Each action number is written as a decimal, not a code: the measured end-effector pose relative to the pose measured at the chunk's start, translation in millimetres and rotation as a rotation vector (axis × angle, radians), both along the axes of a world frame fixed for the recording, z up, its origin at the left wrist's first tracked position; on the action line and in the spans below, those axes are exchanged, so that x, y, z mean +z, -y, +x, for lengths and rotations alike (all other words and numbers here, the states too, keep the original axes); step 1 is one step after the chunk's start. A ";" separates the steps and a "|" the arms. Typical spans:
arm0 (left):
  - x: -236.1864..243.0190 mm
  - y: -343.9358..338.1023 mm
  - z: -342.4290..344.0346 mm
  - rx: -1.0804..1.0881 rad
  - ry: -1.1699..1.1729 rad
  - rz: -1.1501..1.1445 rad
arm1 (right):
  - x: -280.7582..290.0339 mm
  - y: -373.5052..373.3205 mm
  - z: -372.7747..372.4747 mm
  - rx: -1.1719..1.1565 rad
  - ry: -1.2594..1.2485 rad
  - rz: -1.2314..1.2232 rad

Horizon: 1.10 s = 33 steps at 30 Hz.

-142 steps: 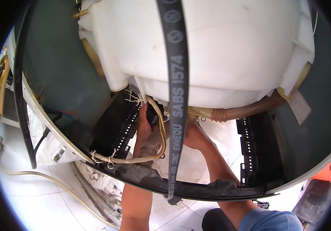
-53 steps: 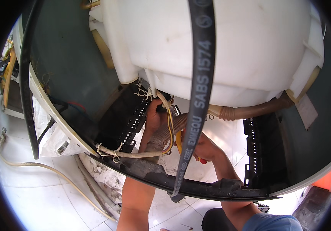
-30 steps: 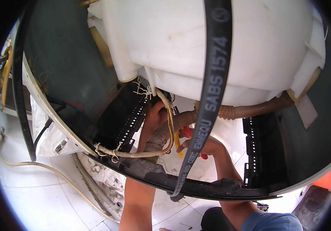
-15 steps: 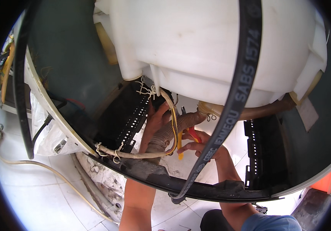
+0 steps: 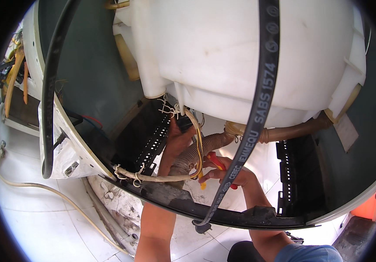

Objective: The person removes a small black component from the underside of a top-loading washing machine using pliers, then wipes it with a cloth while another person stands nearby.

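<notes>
Under a white plastic tub (image 5: 231,56), my left hand (image 5: 177,142) reaches up behind a ribbed brown hose (image 5: 209,143). Its fingers are on either side of a dark block-shaped part (image 5: 185,124); the hose and wires hide some of them. To the right of the hose, my right hand (image 5: 236,171) is closed around a tool with a red-and-yellow handle (image 5: 215,160). The tool's working end cannot be made out. Between the hands hangs a wire bundle (image 5: 200,148) with a yellow wire, and a yellow piece (image 5: 203,185) shows by my right fingertips.
A dark cabinet rim (image 5: 240,218) crosses over my forearms. One black belt-like strap (image 5: 264,87) hangs in front of the tub, and a black cable loop (image 5: 50,105) at the left. Slotted black panels (image 5: 286,174) flank the opening. A pale hose (image 5: 65,196) lies on the tiles.
My right hand has shifted slightly downward and the tool in it has turned, with red now showing below the hand too. My left hand stays by the dark part. The view has shifted a little.
</notes>
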<state>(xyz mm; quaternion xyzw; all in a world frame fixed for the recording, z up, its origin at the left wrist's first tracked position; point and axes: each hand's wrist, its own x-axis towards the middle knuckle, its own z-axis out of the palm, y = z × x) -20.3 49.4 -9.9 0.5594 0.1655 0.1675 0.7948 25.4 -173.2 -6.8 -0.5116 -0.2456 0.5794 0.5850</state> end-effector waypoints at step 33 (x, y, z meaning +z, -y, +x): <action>-18.2 -1.7 -2.9 0.022 -0.093 -0.147 | -7.1 18.2 14.8 -0.206 0.036 0.004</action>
